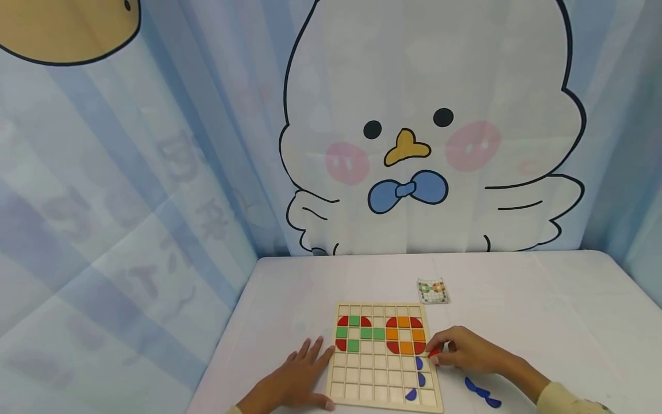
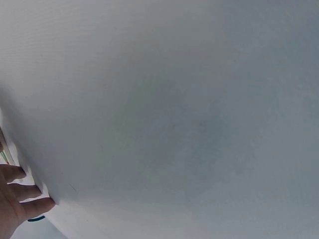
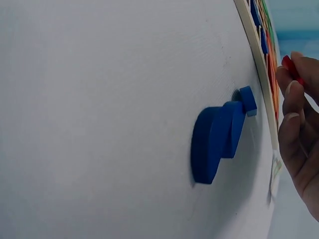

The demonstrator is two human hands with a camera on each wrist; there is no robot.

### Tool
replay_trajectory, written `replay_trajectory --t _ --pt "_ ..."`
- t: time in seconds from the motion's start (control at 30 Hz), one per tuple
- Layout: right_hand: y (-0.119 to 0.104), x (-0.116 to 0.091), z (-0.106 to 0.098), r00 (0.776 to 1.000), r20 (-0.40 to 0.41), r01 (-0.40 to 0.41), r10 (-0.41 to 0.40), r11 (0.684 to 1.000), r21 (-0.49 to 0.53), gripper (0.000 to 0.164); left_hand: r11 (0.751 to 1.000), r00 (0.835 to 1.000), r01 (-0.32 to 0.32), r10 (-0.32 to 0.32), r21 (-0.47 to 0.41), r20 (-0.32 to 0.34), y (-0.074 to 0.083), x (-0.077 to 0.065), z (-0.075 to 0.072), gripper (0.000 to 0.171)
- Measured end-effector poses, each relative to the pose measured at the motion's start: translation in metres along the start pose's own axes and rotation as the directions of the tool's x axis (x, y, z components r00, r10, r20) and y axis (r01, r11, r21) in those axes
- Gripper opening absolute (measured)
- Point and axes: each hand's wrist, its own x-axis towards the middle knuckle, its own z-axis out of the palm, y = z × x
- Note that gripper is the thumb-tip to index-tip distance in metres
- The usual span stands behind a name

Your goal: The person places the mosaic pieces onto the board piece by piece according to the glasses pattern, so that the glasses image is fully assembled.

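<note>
A wooden grid board (image 1: 373, 393) lies on the white table. Red, green and orange pieces fill some of its upper cells. Toward its lower right are blue pieces (image 1: 422, 379). My right hand (image 1: 465, 349) is at the board's right edge, pinching a red piece (image 3: 292, 68) between thumb and fingers; part of that piece is hidden. Flat on the table at the board's left side rests my left hand (image 1: 295, 379), fingers spread, touching or nearly touching the frame. Only the fingertips (image 2: 42, 205) and part of that hand show in the left wrist view.
Several loose blue pieces (image 1: 481, 392) lie on the table below the right forearm, seen close in the right wrist view. Behind the board's upper right corner is a small pattern card (image 1: 433, 292). A printed curtain (image 1: 408, 230) hangs along the table's back edge.
</note>
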Motion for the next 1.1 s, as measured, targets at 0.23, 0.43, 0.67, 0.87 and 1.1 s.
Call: replay_trajectory --t 0.23,0.43,0.67,0.87,1.1 --pt "-0.009 0.015 0.006 1.000 0.012 0.016 -0.015 1.000 -0.011 0.025 1.000 1.000 -0.006 0.006 -0.004 -0.002 -0.001 -0.001 0.000 0.107" --pt "-0.013 0.030 0.006 0.998 0.009 0.057 -0.056 0.997 -0.051 0.026 1.000 1.000 0.000 0.000 0.004 -0.009 -0.003 0.000 0.002 0.108" --pt "-0.017 0.047 0.011 0.994 -0.029 0.099 -0.102 0.992 -0.080 0.021 0.999 1.000 0.011 -0.012 -0.036 -0.019 -0.004 -0.005 0.000 0.110" --pt "-0.020 0.057 0.018 0.990 -0.096 0.090 -0.100 0.990 -0.106 0.020 0.997 1.000 0.000 0.000 -0.076 -0.010 -0.006 -0.002 0.003 0.109" --pt "-0.028 0.067 0.023 0.985 -0.134 0.091 -0.105 0.991 -0.102 0.020 1.000 1.000 -0.013 0.013 -0.024 -0.013 -0.005 0.001 0.004 0.110"
